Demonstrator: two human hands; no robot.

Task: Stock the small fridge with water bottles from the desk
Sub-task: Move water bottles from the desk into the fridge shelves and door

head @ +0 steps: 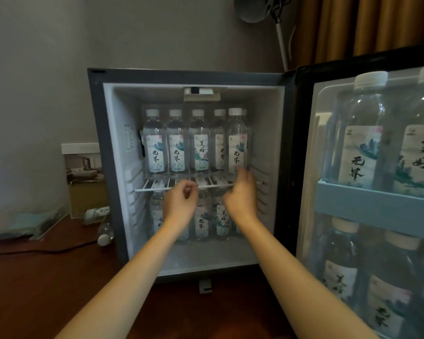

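Observation:
The small fridge (113, 152) stands open on the desk. Several white-capped water bottles stand in a row on its upper wire shelf (157, 185), and more stand on the floor below. My right hand (241, 194) is at the shelf's right front, its fingertips touching the base of the frontmost right bottle (236, 143). At the shelf's front edge near the middle, my left hand (180, 204) hovers with loosely curled fingers and holds nothing. Two bottles lie on the desk left of the fridge, one (105, 231) with its cap toward me and one (96, 212) behind it.
The fridge door (377, 201) hangs open at the right, both racks filled with bottles. A framed picture (83, 167) leans on the wall left of the fridge. A dark cable (42, 250) runs across the wooden desk. A lamp and curtain are behind.

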